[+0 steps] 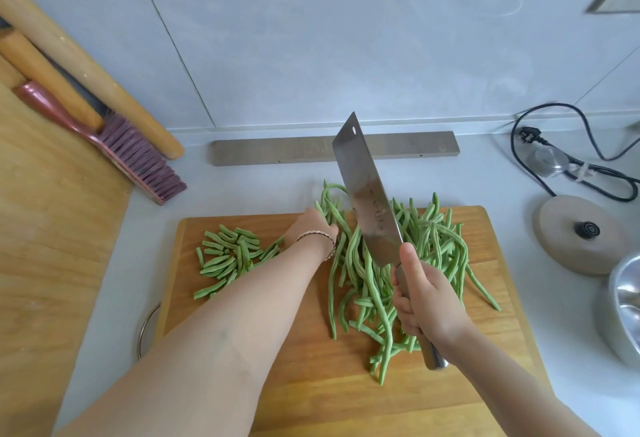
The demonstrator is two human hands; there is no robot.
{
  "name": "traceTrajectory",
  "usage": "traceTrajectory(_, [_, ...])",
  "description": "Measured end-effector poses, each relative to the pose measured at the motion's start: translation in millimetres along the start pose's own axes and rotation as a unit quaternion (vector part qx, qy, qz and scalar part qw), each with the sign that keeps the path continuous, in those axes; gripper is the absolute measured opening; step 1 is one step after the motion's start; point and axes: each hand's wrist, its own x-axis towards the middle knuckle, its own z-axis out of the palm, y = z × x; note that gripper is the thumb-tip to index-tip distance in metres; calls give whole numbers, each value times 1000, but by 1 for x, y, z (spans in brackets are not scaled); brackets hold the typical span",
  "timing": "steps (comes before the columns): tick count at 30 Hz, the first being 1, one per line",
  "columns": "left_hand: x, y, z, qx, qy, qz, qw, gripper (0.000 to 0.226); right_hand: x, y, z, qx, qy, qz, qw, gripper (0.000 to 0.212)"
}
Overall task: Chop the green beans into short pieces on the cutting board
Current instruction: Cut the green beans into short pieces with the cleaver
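1. The left hand's [313,227] fingers are hidden among the green beans [434,249] near frame centre. I cannot tell whether it holds any.
2. The right hand [426,301] clenches the cleaver [367,201] handle, with the blade raised and tilted over the pile.
3. The whole beans lie centre-right on the cutting board [277,384], with the cut pieces [225,258] to their left.
4. A brush [138,156] lies at upper left, and a steel bowl [627,308] is cut off at the right edge.

far left: brush [138,156], rolling pin [86,66] | back: metal bar [311,148] | right: cord [588,170], lid [568,242], bowl [627,312]
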Motion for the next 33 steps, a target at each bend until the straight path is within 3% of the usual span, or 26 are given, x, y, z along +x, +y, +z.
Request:
traceTrajectory(5, [5,5,4,-21,-4,-14,1000,53,5,1,2,-5,0,10,1000,54])
traceTrajectory(7, [6,8,7,-5,9,-6,1000,47,6,0,2,-6,-2,11,1000,55])
traceTrajectory(11, [8,13,5,62,6,38,997,12,7,0,0,-1,6,19,1000,55])
traceTrajectory(14, [3,10,4,104,6,55,993,22,8,1,-2,-1,15,20,1000,54])
traceTrajectory(19, [-10,-11,-6,35,-27,27,999,37,6,2,-5,0,28,14,1000,53])
traceTrajectory(23, [-28,-28,-30,-94,-44,6,995,42,4,3,-1,4,26,13,1000,52])
traceTrajectory(28, [-65,-60,-51,-185,18,39,982,41,-5,4,6,-5,13,5,1000,49])
traceTrajectory(33, [-116,-105,-60,-80,51,133,987,27,-18,8,7,-15,6,-14,1000,53])
